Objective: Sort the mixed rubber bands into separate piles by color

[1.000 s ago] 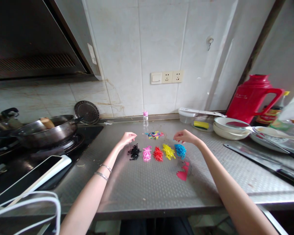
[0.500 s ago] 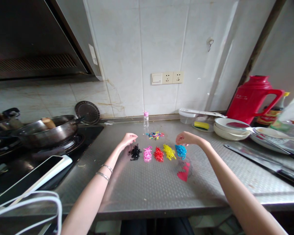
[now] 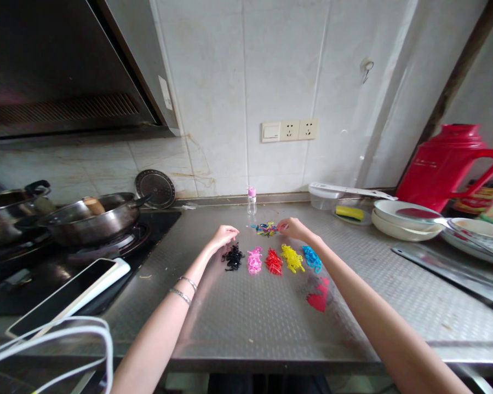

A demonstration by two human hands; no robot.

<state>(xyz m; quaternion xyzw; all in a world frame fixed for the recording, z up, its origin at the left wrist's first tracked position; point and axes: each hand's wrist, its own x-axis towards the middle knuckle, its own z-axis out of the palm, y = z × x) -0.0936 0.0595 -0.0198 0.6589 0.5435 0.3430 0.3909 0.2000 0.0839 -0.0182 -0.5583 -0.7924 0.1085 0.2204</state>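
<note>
Small coloured rubber bands lie on the metal counter in a row of heaps: black bands (image 3: 233,258), pink bands (image 3: 254,261), red bands (image 3: 273,262), yellow bands (image 3: 292,258) and blue bands (image 3: 312,258). Behind the row is a mixed heap of bands (image 3: 266,229). My right hand (image 3: 294,228) reaches over the blue heap, its closed fingertips at the right edge of the mixed heap. Just behind the black heap, my left hand (image 3: 224,236) hovers with fingers pinched together. Anything between either hand's fingertips is too small to make out.
A small pink-capped bottle (image 3: 252,201) stands behind the mixed heap. A torn clear bag with a red patch (image 3: 318,295) lies in front of the blue bands. Left are a phone (image 3: 63,298) and a pan (image 3: 94,219); right, bowls (image 3: 406,227) and a knife (image 3: 447,273).
My right hand has moved from the blue heap leftward and back to the mixed heap. My left hand stays near the black bands. The whole view has shifted slightly.
</note>
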